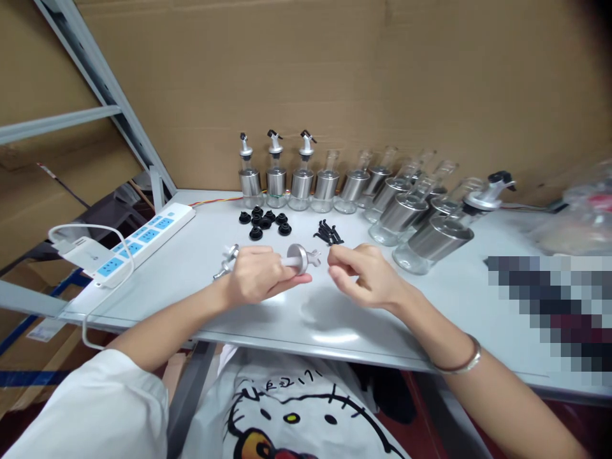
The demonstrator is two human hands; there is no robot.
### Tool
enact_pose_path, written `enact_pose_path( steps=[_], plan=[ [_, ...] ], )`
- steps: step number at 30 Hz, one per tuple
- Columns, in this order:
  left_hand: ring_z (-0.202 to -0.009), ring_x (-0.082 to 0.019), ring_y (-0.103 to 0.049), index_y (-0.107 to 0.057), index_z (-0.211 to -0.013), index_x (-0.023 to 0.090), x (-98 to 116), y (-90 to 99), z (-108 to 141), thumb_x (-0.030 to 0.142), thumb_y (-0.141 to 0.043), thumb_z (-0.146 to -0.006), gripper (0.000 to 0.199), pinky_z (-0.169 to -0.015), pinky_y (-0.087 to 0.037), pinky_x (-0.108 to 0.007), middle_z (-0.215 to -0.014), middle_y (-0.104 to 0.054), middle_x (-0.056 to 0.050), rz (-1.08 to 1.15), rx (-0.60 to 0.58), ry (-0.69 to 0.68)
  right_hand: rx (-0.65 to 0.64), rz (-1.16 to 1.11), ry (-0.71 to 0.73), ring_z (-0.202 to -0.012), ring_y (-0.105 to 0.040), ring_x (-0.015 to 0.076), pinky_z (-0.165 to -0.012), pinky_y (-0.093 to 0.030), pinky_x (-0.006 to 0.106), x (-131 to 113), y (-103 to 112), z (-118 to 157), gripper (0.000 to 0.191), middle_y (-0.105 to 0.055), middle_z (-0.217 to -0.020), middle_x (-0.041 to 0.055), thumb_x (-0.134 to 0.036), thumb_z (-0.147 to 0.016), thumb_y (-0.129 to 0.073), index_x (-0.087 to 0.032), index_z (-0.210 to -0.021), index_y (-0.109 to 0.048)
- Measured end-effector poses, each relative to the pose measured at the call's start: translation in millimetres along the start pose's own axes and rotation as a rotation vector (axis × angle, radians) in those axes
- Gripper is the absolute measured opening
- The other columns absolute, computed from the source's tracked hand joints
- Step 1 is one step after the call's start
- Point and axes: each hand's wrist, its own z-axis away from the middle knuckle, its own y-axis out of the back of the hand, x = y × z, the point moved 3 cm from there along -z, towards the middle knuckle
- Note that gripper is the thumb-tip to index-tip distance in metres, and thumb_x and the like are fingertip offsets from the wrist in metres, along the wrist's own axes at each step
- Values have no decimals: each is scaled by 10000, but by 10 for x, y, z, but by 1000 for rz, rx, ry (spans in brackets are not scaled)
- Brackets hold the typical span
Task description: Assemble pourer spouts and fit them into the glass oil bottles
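Note:
My left hand (262, 274) is closed around a silver pourer spout (297, 259), whose round collar and forked tip point right. Beside that hand, on its left, other silver spouts (229, 258) show in part. My right hand (361, 277) is curled just right of the forked tip, thumb and forefinger near each other; whether it holds something small cannot be made out. Behind the hands lie several black rubber stoppers (265, 222) and a small pile of black levers (327, 232).
Three bottles with fitted spouts (276, 183) stand at the back, beside several bottles without spouts (327, 185). One spouted bottle (435, 239) is at the right. A power strip (143, 242) with a white cable lies left; a plastic bag (578, 220) is far right.

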Motion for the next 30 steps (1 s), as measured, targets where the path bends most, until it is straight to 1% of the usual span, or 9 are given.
enact_pose_path(
  steps=[4, 9, 12, 15, 17, 20, 23, 26, 30],
  plan=[
    [-385, -62, -452, -511, -720, 202, 32, -14, -7, 268, -553, -948, 241, -430, -370, -204, -486, -547, 76, 46, -34, 0, 75, 115, -23, -355, -275, 68, -399, -254, 210, 7, -68, 21, 289, -306, -427, -105, -469, -877, -568, -213, -751, -521],
    [-391, -51, -482, -566, -807, 200, 21, -54, -14, 236, -498, -972, 183, -435, -369, -200, -514, -581, 81, -6, -78, -41, 158, 168, 30, -359, -375, 96, -415, -289, 226, 2, -103, 32, 237, -431, -458, -71, -359, -999, -389, -205, -929, -555],
    [-411, -61, -513, -605, -960, 200, 11, -64, 7, 186, -493, -956, 113, -441, -380, -209, -523, -587, 81, -30, -111, -91, 182, 217, 36, -353, -389, 106, -402, -290, 236, 18, -83, 25, 275, -468, -487, -51, -341, -1024, -305, -213, -932, -530],
    [-405, -72, -518, -579, -1095, 206, 2, -74, 47, 174, -466, -951, 186, -439, -390, -214, -509, -574, 87, -35, -128, -103, 188, 243, 36, -350, -384, 112, -394, -288, 238, 51, -44, 26, 274, -477, -501, -44, -339, -1029, -283, -217, -945, -514],
    [-412, -71, -532, -543, -1133, 213, -3, -76, 64, 192, -468, -951, 198, -442, -401, -202, -548, -615, 82, 8, -97, -82, 192, 239, 9, -350, -381, 114, -397, -286, 239, 87, -12, 37, 270, -470, -501, -45, -347, -1027, -288, -220, -948, -514],
    [-464, -73, -586, -495, -1162, 180, -28, -84, 64, 307, -506, -961, 238, -459, -438, -185, -684, -708, 32, 81, -42, -7, 114, 249, -60, -345, -383, 121, -407, -284, 247, 141, 10, 56, 306, -450, -476, -49, -375, -1027, -275, -219, -941, -525],
    [-559, -81, -651, -459, -1201, 163, -57, -120, 47, 422, -479, -971, 348, -503, -484, -182, -812, -745, -9, 62, -85, 34, -10, 280, -94, -370, -447, 138, -426, -290, 257, 149, 7, 65, 353, -532, -495, -24, -382, -1029, -238, -200, -981, -537],
    [-642, -82, -684, -467, -1153, 191, -67, -150, 41, 395, -450, -990, 262, -539, -494, -179, -860, -744, -3, 3, -148, 3, -79, 319, -113, -401, -507, 152, -453, -321, 260, 123, 10, 57, 397, -623, -555, 12, -368, -1033, -198, -168, -1052, -540],
    [-649, -85, -681, -467, -1095, 194, -70, -170, 61, 389, -501, -972, 233, -553, -488, -183, -864, -735, -5, -26, -194, 19, -89, 348, -105, -424, -546, 158, -456, -345, 253, 100, 19, 44, 446, -661, -595, 38, -370, -1036, -159, -138, -1078, -537]
  ],
)
